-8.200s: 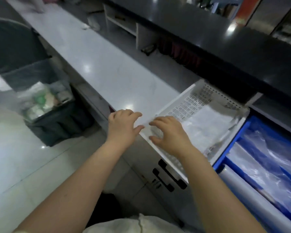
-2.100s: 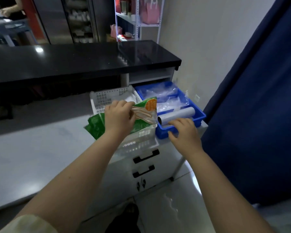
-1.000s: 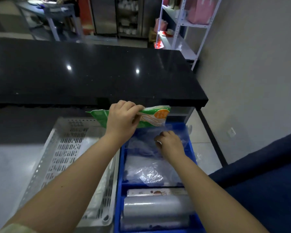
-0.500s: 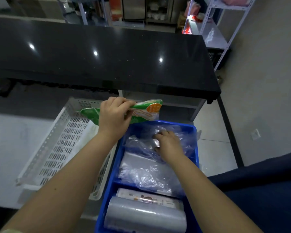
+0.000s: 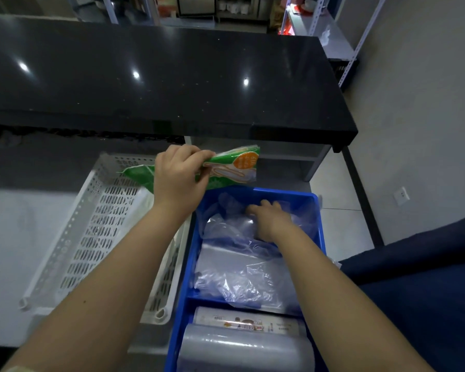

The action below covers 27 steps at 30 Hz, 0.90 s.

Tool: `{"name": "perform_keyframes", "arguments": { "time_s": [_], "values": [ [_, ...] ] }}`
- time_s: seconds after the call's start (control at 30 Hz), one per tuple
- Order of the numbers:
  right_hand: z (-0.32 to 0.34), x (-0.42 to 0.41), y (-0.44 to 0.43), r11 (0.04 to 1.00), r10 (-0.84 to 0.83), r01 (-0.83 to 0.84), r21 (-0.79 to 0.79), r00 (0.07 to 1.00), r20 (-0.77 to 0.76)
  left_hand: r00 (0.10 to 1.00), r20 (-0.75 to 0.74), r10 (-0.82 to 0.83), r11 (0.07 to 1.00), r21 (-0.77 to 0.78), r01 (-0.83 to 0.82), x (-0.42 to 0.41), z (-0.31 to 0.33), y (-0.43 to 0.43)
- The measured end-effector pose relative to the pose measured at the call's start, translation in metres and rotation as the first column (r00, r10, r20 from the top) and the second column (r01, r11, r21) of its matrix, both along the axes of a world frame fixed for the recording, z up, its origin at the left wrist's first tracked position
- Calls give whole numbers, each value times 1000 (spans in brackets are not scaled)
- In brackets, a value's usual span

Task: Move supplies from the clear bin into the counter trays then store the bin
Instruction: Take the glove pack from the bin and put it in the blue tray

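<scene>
My left hand (image 5: 179,178) is closed on a green and white supply packet (image 5: 234,166) with an orange circle, held in the air above the gap between the two trays. My right hand (image 5: 270,218) lies flat, fingers spread, on the clear plastic bags (image 5: 234,275) at the back of the blue tray (image 5: 320,234); it grips nothing that I can see. The white perforated tray (image 5: 91,232) sits to the left of the blue one, with white paper partly hidden under my left arm. The clear bin is out of view.
Two rolls of plastic film (image 5: 247,342) fill the near section of the blue tray. A raised black counter top (image 5: 172,76) runs across behind the trays. A dark blue curtain (image 5: 427,277) hangs at the right, and a metal shelf rack (image 5: 333,25) stands far back.
My right hand has slid toward the back wall of the blue tray, pressing the plastic bags down. My left hand keeps the green packet at much the same spot.
</scene>
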State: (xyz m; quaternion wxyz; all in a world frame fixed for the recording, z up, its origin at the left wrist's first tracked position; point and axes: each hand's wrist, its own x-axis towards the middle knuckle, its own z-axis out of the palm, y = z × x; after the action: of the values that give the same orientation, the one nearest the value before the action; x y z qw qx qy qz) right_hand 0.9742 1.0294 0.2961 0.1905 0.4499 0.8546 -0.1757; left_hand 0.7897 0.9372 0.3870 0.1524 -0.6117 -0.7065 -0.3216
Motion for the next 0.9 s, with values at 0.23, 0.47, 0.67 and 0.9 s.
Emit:
{"name": "perform_keyframes", "arguments": {
  "time_s": [0.23, 0.47, 0.67, 0.9],
  "values": [
    [-9, -1, -1, 996, -30, 44, 72, 983, -184, 1000, -19, 14, 1000, -2, -14, -7, 7, -9],
    [24, 5, -18, 922, 130, -20, 387, 956, -261, 1000, -14, 5, 1000, 3, -4, -3, 27, -13],
    [67, 38, -49, 822, 229, 29, 568, 897, -377, 999, 21, -34, 998, -48, 35, 19, 51, 2],
    [81, 78, -84, 808, 118, 149, 570, 907, -404, 975, 41, -219, 963, -154, 223, 77, 48, 22]
  ]
}}
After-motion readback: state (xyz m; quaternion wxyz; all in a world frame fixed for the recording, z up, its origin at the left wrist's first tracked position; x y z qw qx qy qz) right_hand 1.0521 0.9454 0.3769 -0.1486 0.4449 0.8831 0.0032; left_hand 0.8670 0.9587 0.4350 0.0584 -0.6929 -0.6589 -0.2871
